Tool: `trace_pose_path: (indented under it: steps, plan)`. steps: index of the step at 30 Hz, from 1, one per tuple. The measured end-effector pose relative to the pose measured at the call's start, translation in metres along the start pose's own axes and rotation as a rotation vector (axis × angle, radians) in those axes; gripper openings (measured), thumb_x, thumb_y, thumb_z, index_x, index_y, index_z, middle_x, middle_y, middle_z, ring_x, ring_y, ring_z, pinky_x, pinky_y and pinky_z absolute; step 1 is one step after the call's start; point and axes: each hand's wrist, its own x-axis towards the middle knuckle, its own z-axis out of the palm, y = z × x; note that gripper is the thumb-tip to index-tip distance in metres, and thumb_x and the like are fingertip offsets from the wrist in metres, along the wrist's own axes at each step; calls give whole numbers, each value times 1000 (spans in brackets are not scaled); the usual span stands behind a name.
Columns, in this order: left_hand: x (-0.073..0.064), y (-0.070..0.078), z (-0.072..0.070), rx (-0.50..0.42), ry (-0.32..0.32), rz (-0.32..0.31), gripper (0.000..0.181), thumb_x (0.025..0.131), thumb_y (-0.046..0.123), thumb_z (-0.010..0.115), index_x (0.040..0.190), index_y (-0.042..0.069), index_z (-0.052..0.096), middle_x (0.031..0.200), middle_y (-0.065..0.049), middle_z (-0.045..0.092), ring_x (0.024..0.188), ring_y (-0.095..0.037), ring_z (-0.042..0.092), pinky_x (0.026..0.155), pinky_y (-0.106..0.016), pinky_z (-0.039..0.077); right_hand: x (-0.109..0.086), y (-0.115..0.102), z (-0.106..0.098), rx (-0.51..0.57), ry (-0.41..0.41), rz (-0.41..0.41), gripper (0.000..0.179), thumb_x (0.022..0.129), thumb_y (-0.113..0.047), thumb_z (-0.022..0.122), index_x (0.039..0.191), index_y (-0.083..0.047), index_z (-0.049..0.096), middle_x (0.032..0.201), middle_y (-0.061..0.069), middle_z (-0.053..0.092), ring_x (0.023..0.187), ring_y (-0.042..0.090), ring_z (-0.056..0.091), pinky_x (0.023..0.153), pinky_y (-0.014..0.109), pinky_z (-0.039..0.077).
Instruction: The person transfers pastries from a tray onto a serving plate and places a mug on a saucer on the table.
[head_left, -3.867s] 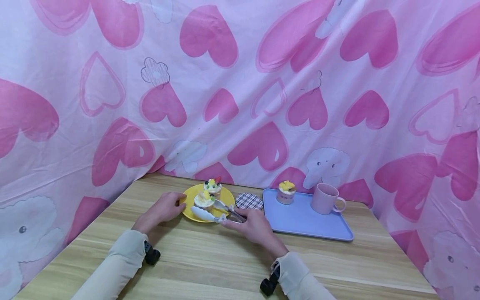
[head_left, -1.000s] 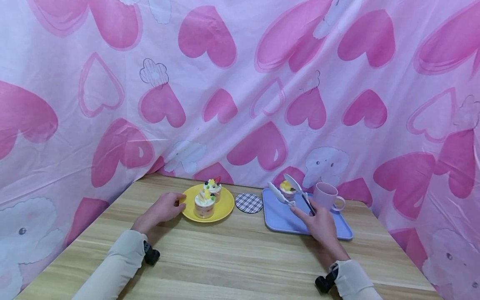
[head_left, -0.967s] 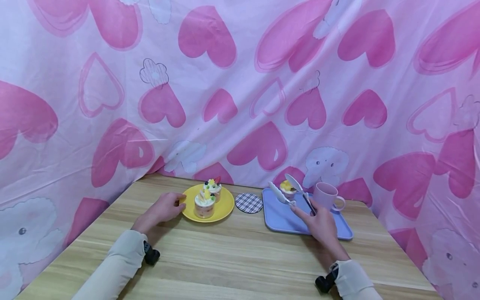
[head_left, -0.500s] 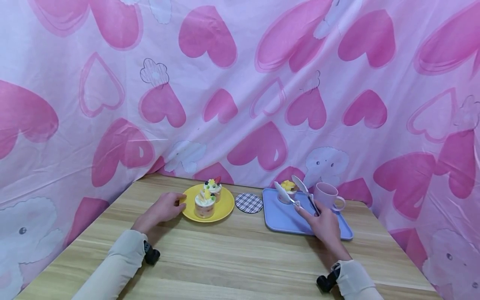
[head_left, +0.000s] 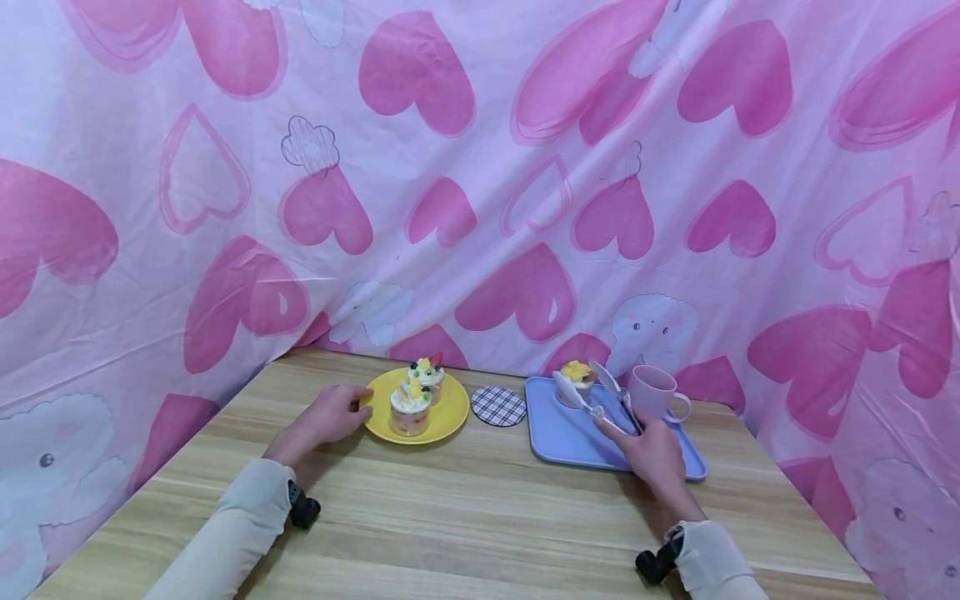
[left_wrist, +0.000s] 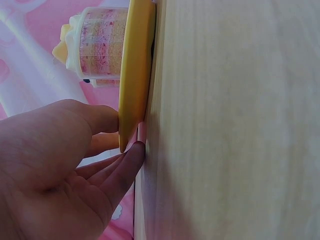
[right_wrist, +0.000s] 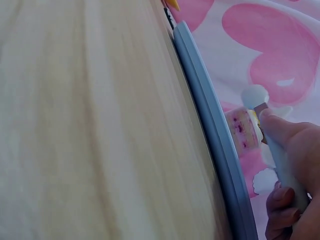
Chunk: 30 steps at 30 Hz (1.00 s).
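Now | right hand (head_left: 656,452) grips tongs (head_left: 608,380) near dessert cup (head_left: 576,373) | left hand (head_left: 337,413) pinches plate (head_left: 450,414)

Pink cloth (head_left: 487,158) hangs behind the worktop (head_left: 450,517) and along both sides, creased and softly folded. Darker pink hearts (head_left: 517,292), some merely outlined, cover it, with fluffy white cartoon faces (head_left: 655,321) lower down. The worktop is pale wood, its grain running crosswise. Light falls fairly evenly.

My feed shows me three cake cups (head_left: 409,413) (head_left: 427,377) (head_left: 576,372), two toward nine o'clock of one plaid coaster (head_left: 498,406), one toward three; one plate (head_left: 452,416), one tray (head_left: 570,443), one mug (head_left: 649,392), one pair of tongs (head_left: 573,395), two hands (head_left: 336,415) (head_left: 657,450).
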Motion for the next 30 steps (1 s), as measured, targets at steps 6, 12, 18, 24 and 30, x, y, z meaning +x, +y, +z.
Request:
trace_pose_path:
  steps: [6, 12, 18, 24, 30]
  plan:
    - [0, 0, 0, -5, -9, -16, 49, 105, 13, 66, 147, -11, 59, 147, -29, 64, 120, -30, 65, 113, -57, 55, 2, 5, -1, -9, -34, 41, 80, 79, -83, 77, 102, -8, 67, 78, 3, 38, 87, 26, 53, 66, 32, 37]
    - [1, -1, -1, -6, -8, -14, 49, 105, 13, 66, 147, -11, 59, 147, -29, 64, 118, -29, 65, 112, -56, 55, 2, 8, 0, -3, -56, 56, 88, 79, -82, 78, 124, -5, 74, 74, 4, 38, 81, 26, 51, 63, 33, 36]
    - [-1, 0, -1, -12, -7, -8, 48, 105, 12, 67, 146, -12, 59, 147, -30, 65, 123, -31, 67, 112, -57, 55, 2, 9, -1, 4, -73, 63, 80, 82, -80, 76, 113, -7, 75, 73, 4, 40, 77, 25, 50, 60, 32, 35]
    - [-2, 1, -2, -19, -12, -15, 49, 105, 12, 66, 146, -12, 59, 147, -30, 65, 116, -28, 66, 111, -55, 57, 1, 8, -1, 8, -86, 58, 72, 84, -82, 73, 97, -11, 70, 73, 4, 40, 75, 25, 49, 60, 32, 34]
    - [0, 1, -2, -14, -4, -8, 49, 104, 12, 67, 146, -12, 59, 145, -29, 66, 112, -27, 65, 109, -55, 58, 2, 8, 0, 4, -89, 67, 78, 83, -84, 72, 109, -10, 72, 76, 5, 39, 79, 25, 50, 62, 33, 34]
